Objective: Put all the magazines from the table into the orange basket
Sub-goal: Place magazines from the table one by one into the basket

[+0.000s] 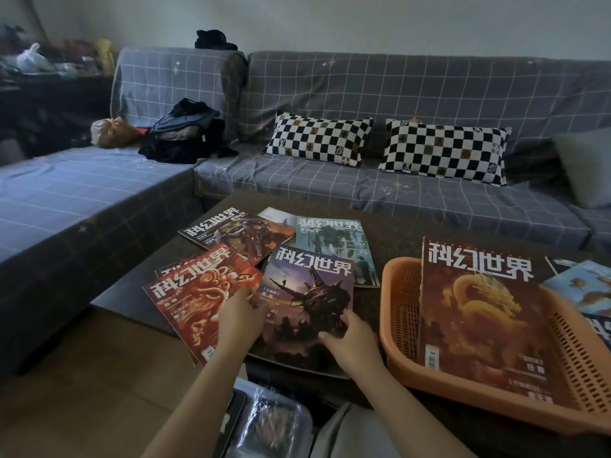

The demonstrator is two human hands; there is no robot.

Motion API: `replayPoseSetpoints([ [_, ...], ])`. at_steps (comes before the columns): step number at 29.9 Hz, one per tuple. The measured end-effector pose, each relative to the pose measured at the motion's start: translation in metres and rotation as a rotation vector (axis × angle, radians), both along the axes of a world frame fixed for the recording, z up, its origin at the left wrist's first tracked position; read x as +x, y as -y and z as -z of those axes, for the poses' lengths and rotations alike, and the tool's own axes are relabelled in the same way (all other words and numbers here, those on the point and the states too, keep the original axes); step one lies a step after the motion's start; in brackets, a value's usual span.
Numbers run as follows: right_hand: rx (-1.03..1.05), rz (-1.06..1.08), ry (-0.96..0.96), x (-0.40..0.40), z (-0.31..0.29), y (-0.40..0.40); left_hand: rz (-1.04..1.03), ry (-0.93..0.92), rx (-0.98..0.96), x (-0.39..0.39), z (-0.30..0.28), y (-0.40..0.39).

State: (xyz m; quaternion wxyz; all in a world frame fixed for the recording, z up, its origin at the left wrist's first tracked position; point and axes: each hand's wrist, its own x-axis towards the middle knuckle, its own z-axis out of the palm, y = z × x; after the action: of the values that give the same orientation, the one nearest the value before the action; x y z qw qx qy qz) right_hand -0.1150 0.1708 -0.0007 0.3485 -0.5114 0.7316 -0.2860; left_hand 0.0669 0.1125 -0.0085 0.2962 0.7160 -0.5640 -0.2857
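An orange basket [401, 312] stands on the right of the dark table [396, 233], with a dragon-cover magazine [479, 312] leaning inside it. A purple-cover magazine [307, 299] lies in front of me. My left hand [239, 317] grips its left edge and my right hand [352, 335] grips its lower right part. Beside it lie a red lion-cover magazine [195, 292], a dark robot-cover magazine [238, 233] and a teal magazine [334, 239]. More magazines [582, 289] show to the right of the basket.
A grey checked sofa [363, 94] wraps around the table's far and left sides, with two checkered pillows [319, 138] and a black bag [185, 130] on it. A plastic-wrapped item [267, 421] lies below the table's near edge by my knee.
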Motion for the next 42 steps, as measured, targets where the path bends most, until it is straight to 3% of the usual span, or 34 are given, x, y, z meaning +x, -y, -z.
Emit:
replayPoseSetpoints([
  [3,-0.027,0.081,0.07,-0.002,0.002,-0.008,0.049,-0.089,0.061,0.009,0.001,-0.003],
  [13,-0.051,0.137,0.274,0.007,-0.009,-0.027,0.046,-0.504,-0.121,0.033,-0.019,-0.053],
  [20,-0.175,0.104,0.385,0.005,-0.037,-0.039,0.054,-0.599,-0.246,0.035,-0.064,-0.079],
  [26,-0.312,0.121,0.469,-0.024,-0.062,-0.051,0.119,-0.729,-0.231,0.011,-0.091,-0.088],
  [32,-0.442,0.236,0.428,-0.081,-0.076,-0.066,0.276,-0.843,-0.233,-0.055,-0.103,-0.085],
  [42,-0.434,0.488,0.212,-0.182,-0.075,-0.091,0.414,-0.79,-0.174,-0.178,-0.083,-0.07],
])
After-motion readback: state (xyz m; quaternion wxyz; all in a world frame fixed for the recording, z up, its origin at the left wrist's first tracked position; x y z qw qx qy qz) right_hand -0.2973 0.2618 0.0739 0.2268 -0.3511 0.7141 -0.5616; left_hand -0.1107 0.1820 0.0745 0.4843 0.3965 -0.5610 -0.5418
